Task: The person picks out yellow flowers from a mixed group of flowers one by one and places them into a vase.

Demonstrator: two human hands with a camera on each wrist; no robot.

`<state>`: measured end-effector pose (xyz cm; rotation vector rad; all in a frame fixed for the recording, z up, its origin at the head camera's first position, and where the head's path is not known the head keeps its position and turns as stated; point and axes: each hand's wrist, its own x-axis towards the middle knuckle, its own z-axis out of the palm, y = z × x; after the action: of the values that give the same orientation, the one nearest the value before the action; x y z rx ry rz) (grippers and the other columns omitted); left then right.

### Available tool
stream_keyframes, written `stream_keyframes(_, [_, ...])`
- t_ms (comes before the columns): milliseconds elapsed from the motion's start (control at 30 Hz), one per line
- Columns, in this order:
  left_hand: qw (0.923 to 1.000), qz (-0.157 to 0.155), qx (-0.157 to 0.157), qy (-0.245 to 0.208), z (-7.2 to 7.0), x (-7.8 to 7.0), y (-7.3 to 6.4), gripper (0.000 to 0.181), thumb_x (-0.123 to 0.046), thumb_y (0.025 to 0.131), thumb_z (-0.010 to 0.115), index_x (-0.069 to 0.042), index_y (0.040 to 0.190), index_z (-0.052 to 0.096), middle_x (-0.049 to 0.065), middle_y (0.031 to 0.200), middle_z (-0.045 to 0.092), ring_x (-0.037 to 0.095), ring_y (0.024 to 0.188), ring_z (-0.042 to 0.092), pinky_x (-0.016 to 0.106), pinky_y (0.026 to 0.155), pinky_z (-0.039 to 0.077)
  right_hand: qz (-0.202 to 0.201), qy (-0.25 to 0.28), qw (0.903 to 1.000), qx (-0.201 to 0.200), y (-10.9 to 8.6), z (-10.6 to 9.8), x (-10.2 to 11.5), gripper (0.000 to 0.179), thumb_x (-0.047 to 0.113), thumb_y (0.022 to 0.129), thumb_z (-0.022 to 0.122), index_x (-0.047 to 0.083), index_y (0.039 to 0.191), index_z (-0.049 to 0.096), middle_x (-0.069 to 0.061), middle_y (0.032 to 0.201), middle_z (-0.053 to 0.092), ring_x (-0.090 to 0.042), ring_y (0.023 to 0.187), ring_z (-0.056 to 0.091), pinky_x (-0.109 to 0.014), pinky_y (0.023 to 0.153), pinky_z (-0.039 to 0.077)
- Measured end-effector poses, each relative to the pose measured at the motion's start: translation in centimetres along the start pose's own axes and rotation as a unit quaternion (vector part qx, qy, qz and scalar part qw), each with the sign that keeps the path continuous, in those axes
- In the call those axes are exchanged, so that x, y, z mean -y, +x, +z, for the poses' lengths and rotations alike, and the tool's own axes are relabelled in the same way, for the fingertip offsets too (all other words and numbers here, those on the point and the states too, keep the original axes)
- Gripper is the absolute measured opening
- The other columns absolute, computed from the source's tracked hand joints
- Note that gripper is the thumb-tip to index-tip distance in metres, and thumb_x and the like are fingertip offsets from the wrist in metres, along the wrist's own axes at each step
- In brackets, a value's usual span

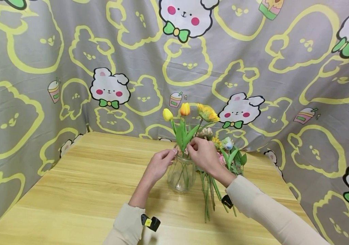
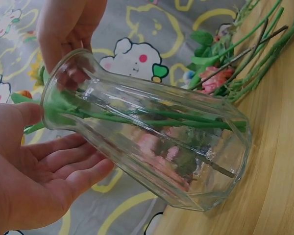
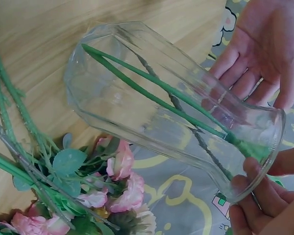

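Note:
A clear faceted glass vase [image 1: 181, 177] stands upright on the table. It holds a yellow tulip [image 1: 168, 115], an orange tulip [image 1: 185, 109] and a sunflower [image 1: 207, 113]; two green stems [image 3: 152, 93] and a dark brown stem [image 3: 174, 100] cross inside the glass. My left hand [image 1: 160, 164] is at the vase's left side, thumb by the rim and fingers nearly straight along the neck. At the mouth's right side, my right hand [image 1: 205, 156] has curled fingers pinching a flower stem just under the leaves. Exactly which stem is hidden by the fingers.
Right of the vase, several loose artificial flowers lie in a bunch, with pink blooms [image 3: 122, 181], a pale blue bloom [image 1: 227, 143] and long stems [image 1: 208, 200] toward the front. A patterned curtain [image 1: 143, 61] surrounds the wooden table [image 1: 107, 183].

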<state>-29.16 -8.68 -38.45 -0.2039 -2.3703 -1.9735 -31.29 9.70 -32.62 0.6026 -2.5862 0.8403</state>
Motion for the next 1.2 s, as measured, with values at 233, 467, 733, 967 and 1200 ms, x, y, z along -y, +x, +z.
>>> stream_keyframes(233, [1.0,0.002,0.001,0.0,0.01,0.06,0.01,0.051,-0.047,0.105,0.051,-0.005,0.126,0.07,0.009,0.121,0.07,0.026,0.116,0.065,0.039,0.101,0.059,-0.021,0.013,0.9997,-0.007,-0.39,-0.01,0.2,0.014,0.016,0.098,0.06,0.012,0.096,0.073,-0.001,0.08,0.074,-0.007,0.057,0.06,-0.027,0.052,0.053])
stream_keyframes(467, [1.0,0.006,0.004,0.001,0.06,-0.03,-0.02,0.049,-0.047,0.105,0.05,-0.007,0.125,0.07,0.008,0.126,0.07,0.025,0.118,0.066,0.038,0.101,0.059,-0.047,0.012,0.9986,-0.019,-0.73,0.15,0.53,0.019,0.017,0.098,0.059,0.012,0.107,0.075,-0.003,0.094,0.076,-0.017,0.077,0.067,-0.034,0.065,0.056])
stream_keyframes(733, [0.9999,0.008,0.003,-0.005,0.08,-0.04,-0.13,0.048,-0.047,0.105,0.051,-0.008,0.127,0.07,0.008,0.129,0.069,0.026,0.12,0.065,0.037,0.101,0.058,0.001,-0.013,0.9997,0.019,-0.81,0.31,0.79,0.033,0.026,0.099,0.059,0.014,0.128,0.069,-0.005,0.117,0.074,-0.026,0.104,0.063,-0.043,0.081,0.053])
stream_keyframes(967, [0.9999,0.012,0.002,-0.008,0.06,-0.08,-0.17,0.048,-0.045,0.105,0.051,-0.007,0.127,0.07,0.009,0.13,0.069,0.026,0.12,0.065,0.037,0.101,0.059,0.016,-0.038,0.9981,0.046,-0.74,0.24,0.91,0.041,0.031,0.1,0.057,0.013,0.136,0.064,-0.009,0.128,0.07,-0.033,0.117,0.058,-0.053,0.093,0.05])
stream_keyframes(1200, [0.9999,0.012,0.004,-0.004,0.07,-0.09,-0.24,0.049,-0.046,0.105,0.05,-0.007,0.128,0.069,0.009,0.129,0.069,0.026,0.119,0.066,0.038,0.101,0.058,0.005,-0.035,0.9985,0.041,-0.84,0.14,0.91,0.039,0.028,0.099,0.059,0.011,0.135,0.065,-0.01,0.124,0.072,-0.034,0.113,0.061,-0.053,0.093,0.05])
